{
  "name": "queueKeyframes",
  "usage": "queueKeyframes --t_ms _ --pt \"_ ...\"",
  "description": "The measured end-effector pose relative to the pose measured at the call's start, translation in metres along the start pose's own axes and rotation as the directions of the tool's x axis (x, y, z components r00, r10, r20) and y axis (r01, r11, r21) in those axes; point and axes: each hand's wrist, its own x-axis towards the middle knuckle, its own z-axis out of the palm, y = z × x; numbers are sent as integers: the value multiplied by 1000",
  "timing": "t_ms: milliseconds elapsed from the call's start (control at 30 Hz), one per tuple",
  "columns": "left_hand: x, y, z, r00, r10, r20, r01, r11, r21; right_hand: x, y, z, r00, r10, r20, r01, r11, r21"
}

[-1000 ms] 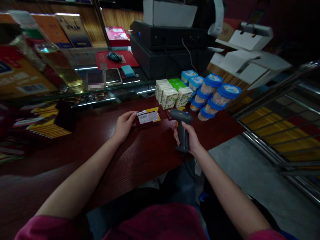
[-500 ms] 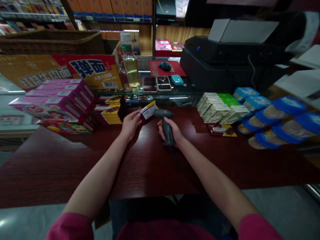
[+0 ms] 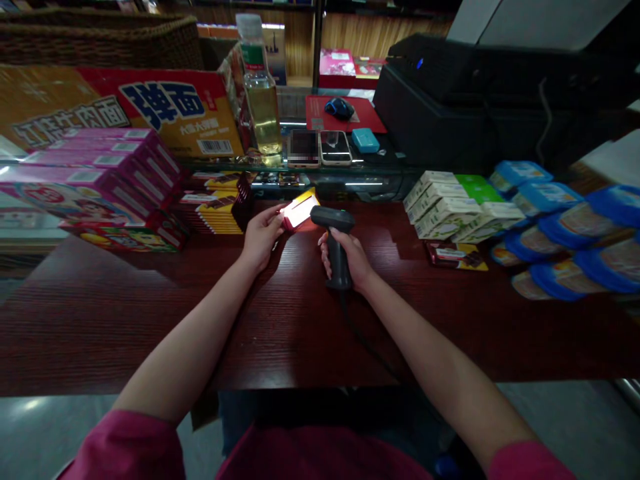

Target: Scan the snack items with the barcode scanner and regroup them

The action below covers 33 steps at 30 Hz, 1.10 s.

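Observation:
Between its thumb and fingers, my left hand grips one end of a chocolate bar in a dark red and yellow wrapper. Bright light from the scanner washes out the bar's label. My right hand is wrapped around the handle of a black barcode scanner, whose head points left at the bar, a small gap apart. The scanner's cable runs down toward the table's front edge. A stack of similar chocolate bars stands left of my left hand. Another chocolate bar lies flat to the right.
Purple boxes stand piled at the left before a noodle carton. A tall bottle, two phones and a mouse are on the glass shelf. Small drink cartons and blue-lidded tubs stand at the right.
The scanner's light has come on and now falls on the chocolate bar's label. The view has tilted downward and closer. Both hands keep their holds.

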Motion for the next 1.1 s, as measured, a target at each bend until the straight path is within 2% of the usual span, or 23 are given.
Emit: queueKeyframes --t_ms 100,167,233,300,367,433,467,533,633,767,900,1000,1100 --pt "2 -4 -1 992 127 16 -128 987 95 -1 -1 -1 999 -30 -28 31 999 24" --pt "1 -1 -4 969 245 26 -242 928 283 -1 -1 -2 997 -48 -63 51 998 45" --pt "-3 7 -8 934 345 96 -340 768 543 -1 -2 -3 993 -70 -99 78 994 75" --pt "-10 20 -13 894 385 228 -416 527 741 -1 -3 -4 988 -89 -126 103 988 112" --pt "-17 36 -19 843 399 360 -497 324 805 -2 -4 -5 984 -95 -148 117 983 144" --pt "-23 53 -28 773 463 433 -577 228 785 -3 -4 -5 981 -90 -171 119 979 165" --pt "-26 60 -35 739 516 433 -601 212 771 -3 -4 -5 980 -87 -181 119 978 173" --pt "-31 73 -52 693 632 348 -595 228 770 -4 -4 -5 978 -81 -193 117 976 184" --pt "-38 86 -82 672 724 155 -520 312 795 -4 -4 -3 979 -87 -187 121 976 181" --pt "-45 90 -112 699 714 44 -432 372 822 -5 -3 -1 974 -122 -189 148 980 133" --pt "-44 89 -123 766 642 24 -334 366 868 -5 -2 1 968 -142 -209 169 979 117" --pt "-42 88 -125 791 612 13 -250 304 919 -5 -3 0 965 -152 -212 180 976 120" --pt "-41 89 -121 781 624 -4 -164 210 964 -5 -3 0 962 -146 -232 182 973 139"
